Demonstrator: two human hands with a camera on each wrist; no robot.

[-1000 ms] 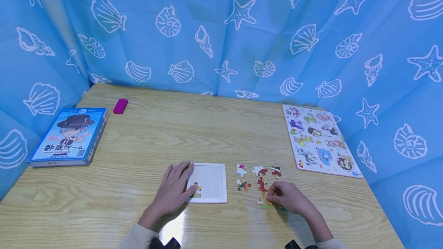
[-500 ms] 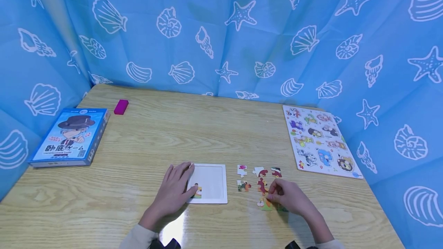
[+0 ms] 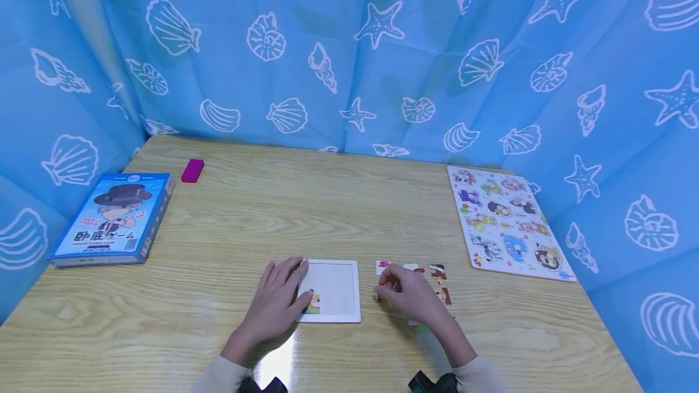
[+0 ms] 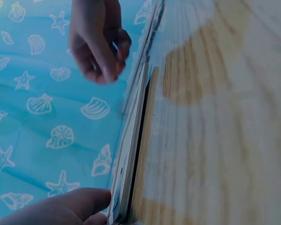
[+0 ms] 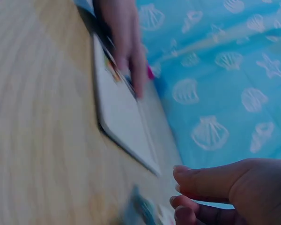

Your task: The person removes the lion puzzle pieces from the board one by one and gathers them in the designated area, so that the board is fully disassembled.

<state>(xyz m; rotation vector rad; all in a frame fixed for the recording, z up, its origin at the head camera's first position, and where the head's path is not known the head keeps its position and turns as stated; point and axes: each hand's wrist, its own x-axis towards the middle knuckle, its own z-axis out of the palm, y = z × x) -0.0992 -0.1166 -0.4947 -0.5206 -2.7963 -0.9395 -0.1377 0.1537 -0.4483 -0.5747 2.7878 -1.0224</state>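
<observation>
In the head view, my left hand (image 3: pixel 277 299) rests on the left side of a white puzzle frame (image 3: pixel 355 296), fingers extended and thumb over its inside. A colourful puzzle piece (image 3: pixel 314 305) lies in the frame's lower left corner, partly under that thumb. My right hand (image 3: pixel 412 296) hovers over loose jigsaw pieces right of the frame, its fingers curled and thumb close to the index finger. No piece shows between the fingertips in the right wrist view. Uncovered pieces include a brown one (image 3: pixel 438 270) and a white one with a pink flower (image 3: pixel 382 265); others are partly hidden.
An animal puzzle board (image 3: pixel 508 223) lies at the right of the wooden table (image 3: pixel 306 199). A blue game box (image 3: pixel 111 217) lies at the left, with a small magenta block (image 3: pixel 193 170) behind it. A blue shell-patterned curtain (image 3: pixel 327 47) stands around the table.
My right hand has moved left from the lower right pieces to above the left ones, uncovering pieces on the right. The left hand keeps its place on the frame.
</observation>
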